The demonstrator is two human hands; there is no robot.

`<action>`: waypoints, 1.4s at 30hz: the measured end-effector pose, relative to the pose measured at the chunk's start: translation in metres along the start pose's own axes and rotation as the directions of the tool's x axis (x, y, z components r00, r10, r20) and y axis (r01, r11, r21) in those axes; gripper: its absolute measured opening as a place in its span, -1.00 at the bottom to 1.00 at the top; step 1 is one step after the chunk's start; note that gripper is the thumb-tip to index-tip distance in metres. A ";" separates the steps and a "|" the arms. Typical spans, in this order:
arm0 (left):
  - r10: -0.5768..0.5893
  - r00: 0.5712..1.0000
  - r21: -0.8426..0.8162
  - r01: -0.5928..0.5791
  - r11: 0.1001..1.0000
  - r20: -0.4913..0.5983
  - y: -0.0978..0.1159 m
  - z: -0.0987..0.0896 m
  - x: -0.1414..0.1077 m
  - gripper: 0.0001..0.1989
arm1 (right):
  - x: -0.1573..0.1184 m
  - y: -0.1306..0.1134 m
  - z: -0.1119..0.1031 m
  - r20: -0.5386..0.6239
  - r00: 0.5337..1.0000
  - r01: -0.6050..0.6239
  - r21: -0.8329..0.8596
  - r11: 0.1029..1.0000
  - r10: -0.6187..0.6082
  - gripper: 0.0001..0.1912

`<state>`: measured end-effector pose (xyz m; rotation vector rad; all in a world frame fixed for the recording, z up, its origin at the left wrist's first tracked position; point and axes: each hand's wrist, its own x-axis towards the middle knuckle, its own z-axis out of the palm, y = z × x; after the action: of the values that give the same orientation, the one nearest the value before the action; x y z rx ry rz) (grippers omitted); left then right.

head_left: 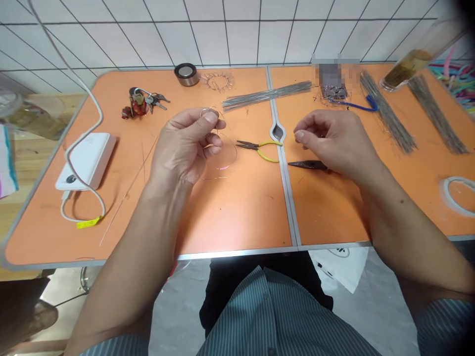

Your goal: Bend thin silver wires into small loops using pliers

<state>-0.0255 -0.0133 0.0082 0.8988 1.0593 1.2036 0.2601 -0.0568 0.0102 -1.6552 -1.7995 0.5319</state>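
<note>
My left hand (193, 138) pinches a thin wire (236, 151) between thumb and fingers; it bends into loops around the fingertips. My right hand (326, 136) is closed, thumb against curled fingers, and whatever it may hold is too small or hidden to tell. Below that hand lies a pair of dark-jawed pliers (306, 164), its handles covered by the hand. Between my hands, yellow-handled pliers (256, 145) rest on the orange table (237, 212), jaws pointing left. A long straight wire (126, 195) lies beside my left forearm.
Wire bundles (267, 95) lie at the back and right. A wire ring (218, 82) sits beside a tape roll (186, 74). Keys (150, 100) and a white power bank (87, 160) with a cable are on the left. A tilted clear container (408, 69) stands back right.
</note>
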 end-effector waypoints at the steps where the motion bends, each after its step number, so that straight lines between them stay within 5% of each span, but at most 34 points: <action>1: 0.002 1.000 -0.007 -0.002 1.000 -0.007 0.000 -0.001 0.002 -0.75 | 0.001 -0.002 0.002 0.027 0.999 0.021 -0.087 0.996 -0.019 -0.86; 6: -0.033 0.999 -0.048 0.033 0.998 -0.004 -0.006 0.001 0.006 -0.70 | 0.008 -0.020 0.032 0.277 0.958 0.228 -0.558 0.798 -0.080 -0.59; 11: -0.076 0.996 -0.095 0.079 0.992 0.042 -0.011 0.003 0.006 -0.73 | 0.012 -0.023 0.055 0.350 0.936 0.283 -0.717 0.637 -0.022 -0.51; 16: -0.070 0.994 -0.129 0.081 0.988 0.085 -0.012 0.001 0.006 -0.79 | 0.009 -0.016 0.066 0.324 0.944 0.296 -0.750 0.591 -0.061 -0.59; 25: -0.078 0.991 -0.129 0.092 0.987 0.108 -0.014 -0.003 0.006 -0.70 | 0.020 -0.016 0.079 0.310 0.950 0.251 -0.685 0.684 -0.038 -0.60; 31: -0.083 0.991 -0.149 0.098 0.984 0.104 -0.012 -0.004 0.008 -0.68 | 0.030 -0.016 0.061 0.272 0.958 0.055 -0.479 0.876 0.089 -0.71; 35: -0.129 0.984 -0.138 0.146 0.980 0.124 -0.010 -0.002 0.006 -0.71 | 0.023 -0.017 0.036 0.402 0.908 -0.086 -0.104 0.991 0.121 -0.63; 39: -0.160 0.974 -0.142 0.183 0.973 0.161 -0.011 0.000 0.004 -0.76 | 0.006 -0.015 0.024 0.523 0.850 -0.218 0.238 0.946 0.065 -0.49; 42: -0.161 0.973 -0.141 0.185 0.973 0.167 -0.014 0.000 0.005 -0.76 | -0.003 -0.012 0.024 0.612 0.787 -0.470 0.511 0.720 0.079 -0.40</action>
<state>-0.0218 -0.0110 -0.0057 0.7492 0.8868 1.0374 0.2352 -0.0588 0.0000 -1.3390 -1.4211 1.7294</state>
